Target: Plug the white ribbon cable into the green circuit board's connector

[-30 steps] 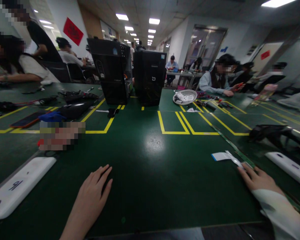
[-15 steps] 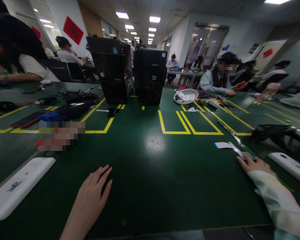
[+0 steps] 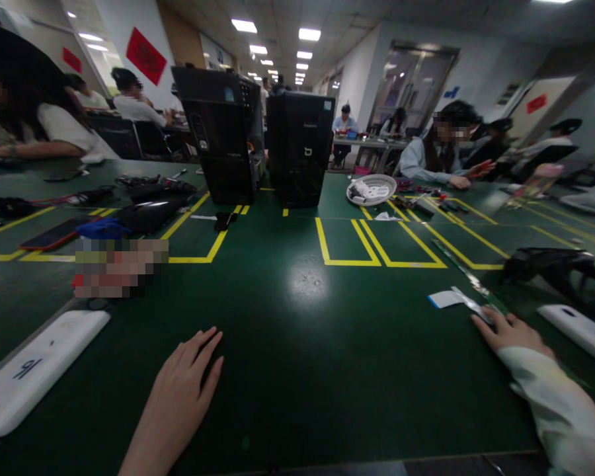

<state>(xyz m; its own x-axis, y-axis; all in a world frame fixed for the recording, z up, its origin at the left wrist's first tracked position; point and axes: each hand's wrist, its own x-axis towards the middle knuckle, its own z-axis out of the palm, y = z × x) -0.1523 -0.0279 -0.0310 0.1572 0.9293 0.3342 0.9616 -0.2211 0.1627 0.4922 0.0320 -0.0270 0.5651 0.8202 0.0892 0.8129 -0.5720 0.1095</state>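
My left hand (image 3: pixel 186 373) lies palm down on the green table, fingers stretched out, with nothing in it. At the right, my right hand (image 3: pixel 515 337) is closed over a long, narrow green circuit board (image 3: pixel 469 274). The board runs slantwise from beyond the fingers to below the wrist, and the hand hides its middle. A white flat ribbon cable (image 3: pixel 446 299) with a blue end sticks out to the left of the fingers and lies over the table. The sleeve covers the right wrist, and the exact contact of the fingertips is hidden.
White casings stand at the left (image 3: pixel 44 373) and right (image 3: pixel 578 334). A black curved part (image 3: pixel 540 264) lies beyond the right hand. Two black computer towers (image 3: pixel 300 152) stand at the back, beside a white basket (image 3: pixel 371 190). Several people sit around.
My right hand has curled its fingers more and shifted slightly, and the ribbon cable's blue end has moved a little towards me. My left hand has stayed still.
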